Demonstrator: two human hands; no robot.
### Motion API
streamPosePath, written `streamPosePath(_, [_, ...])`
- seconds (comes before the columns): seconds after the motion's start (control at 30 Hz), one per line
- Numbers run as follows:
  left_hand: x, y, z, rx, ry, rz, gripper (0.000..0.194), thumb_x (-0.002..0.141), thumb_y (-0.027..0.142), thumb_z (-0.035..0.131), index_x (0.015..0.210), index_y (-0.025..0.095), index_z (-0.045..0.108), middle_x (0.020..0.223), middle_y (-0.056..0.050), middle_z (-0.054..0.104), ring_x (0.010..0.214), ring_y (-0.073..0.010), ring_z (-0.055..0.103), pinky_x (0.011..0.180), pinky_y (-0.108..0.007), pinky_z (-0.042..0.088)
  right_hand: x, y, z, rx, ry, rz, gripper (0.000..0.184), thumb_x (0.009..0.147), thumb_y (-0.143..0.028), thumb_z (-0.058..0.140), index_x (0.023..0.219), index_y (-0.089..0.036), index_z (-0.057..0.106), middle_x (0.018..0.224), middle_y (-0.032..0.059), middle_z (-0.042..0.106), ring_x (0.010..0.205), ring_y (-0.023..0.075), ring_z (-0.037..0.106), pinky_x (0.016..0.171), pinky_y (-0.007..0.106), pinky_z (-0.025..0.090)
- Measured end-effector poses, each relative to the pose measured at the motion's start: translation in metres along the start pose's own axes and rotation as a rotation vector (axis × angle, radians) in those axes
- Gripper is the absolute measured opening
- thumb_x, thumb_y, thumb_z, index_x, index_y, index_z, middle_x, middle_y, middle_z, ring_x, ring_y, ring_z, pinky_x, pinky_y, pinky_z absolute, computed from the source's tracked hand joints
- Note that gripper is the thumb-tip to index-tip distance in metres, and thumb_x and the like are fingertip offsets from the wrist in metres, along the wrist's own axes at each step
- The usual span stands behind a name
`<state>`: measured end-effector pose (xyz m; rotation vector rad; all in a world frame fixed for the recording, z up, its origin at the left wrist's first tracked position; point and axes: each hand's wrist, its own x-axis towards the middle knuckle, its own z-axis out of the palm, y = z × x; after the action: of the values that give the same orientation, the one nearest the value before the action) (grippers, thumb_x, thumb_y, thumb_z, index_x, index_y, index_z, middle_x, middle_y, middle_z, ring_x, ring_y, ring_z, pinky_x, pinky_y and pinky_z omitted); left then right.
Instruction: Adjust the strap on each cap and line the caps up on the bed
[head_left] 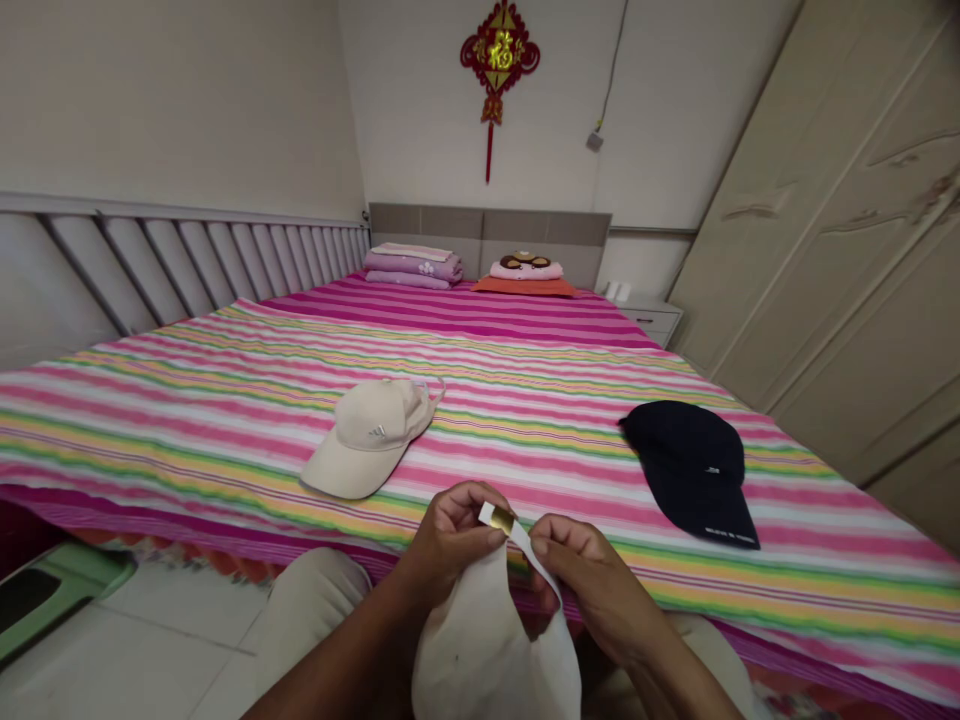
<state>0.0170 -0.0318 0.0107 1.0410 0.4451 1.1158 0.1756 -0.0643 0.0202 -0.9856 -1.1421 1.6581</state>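
Observation:
A white cap (480,640) hangs in front of me, between my knees. My left hand (450,540) pinches the cap's back strap by its small brass buckle (501,520). The white strap (534,560) runs to my right hand (592,580), whose fingers are closed on it. A beige cap (371,435) lies on the striped bed (225,400) ahead to the left, brim toward me. To the right on the bed rests a dark navy cap (694,465), also brim forward.
Folded purple bedding (412,265) and a pink pillow (526,270) sit by the headboard. A nightstand (649,315) and a tall wardrobe (840,250) stand on the right. A green stool (52,590) is on the floor at left. A red ornament (499,55) hangs on the wall.

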Motion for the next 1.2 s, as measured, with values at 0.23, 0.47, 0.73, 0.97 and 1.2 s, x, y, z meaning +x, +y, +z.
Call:
streamPosePath(0.23, [0.0,-0.005,-0.003,0.081,-0.032,-0.085,0.022,0.058,0.017,0.071,0.078,0.014,0.063,0.07,-0.002,0.06,0.058,-0.0111,0.054,0.057,-0.024,0.04,0.001,-0.003,0.005,0.054,0.012,0.018,0.035,0.07,-0.046,0.06,0.06,-0.014,0.052,0.046,-0.0018,0.055,0.034,0.0059,0.041,0.037,0.018,0.027])
streamPosePath(0.47, [0.0,-0.007,-0.012,-0.006,-0.008,-0.057,0.021,0.057,0.016,0.072,0.076,0.015,0.064,0.067,-0.001,0.059,0.059,-0.0103,0.052,0.059,-0.023,0.039,0.003,0.002,-0.001,0.018,-0.016,0.041,0.032,0.066,-0.042,0.066,0.061,-0.013,0.052,0.045,-0.0027,0.053,0.037,0.0059,0.041,0.04,0.019,0.03])
streamPosePath(0.73, [-0.002,-0.006,-0.009,0.082,-0.016,-0.091,0.024,0.056,0.02,0.073,0.077,0.013,0.063,0.066,0.0,0.057,0.06,-0.0102,0.05,0.058,-0.022,0.037,0.004,0.002,0.009,0.04,0.039,-0.023,0.027,0.07,-0.033,0.064,0.057,-0.016,0.046,0.036,-0.0096,0.039,0.033,0.0024,0.023,0.036,0.019,0.016])
streamPosePath(0.97, [0.004,0.008,-0.021,0.04,-0.164,-0.217,0.044,0.062,0.045,0.065,0.088,0.01,0.064,0.075,-0.008,0.062,0.066,-0.0161,0.055,0.062,-0.027,0.04,0.007,-0.003,0.005,0.031,0.013,-0.015,0.026,0.069,-0.031,0.063,0.058,-0.016,0.046,0.035,-0.0097,0.038,0.032,0.0023,0.022,0.035,0.019,0.015])
streamPosePath(1.2, [0.028,0.044,-0.015,0.201,-0.211,-0.505,0.031,0.066,0.038,0.064,0.083,0.013,0.067,0.076,-0.007,0.062,0.063,-0.0119,0.053,0.056,-0.022,0.039,0.009,-0.018,0.001,-0.005,0.003,-0.003,0.022,0.066,-0.03,0.065,0.059,-0.015,0.049,0.034,-0.0094,0.039,0.032,0.0026,0.022,0.034,0.018,0.016])
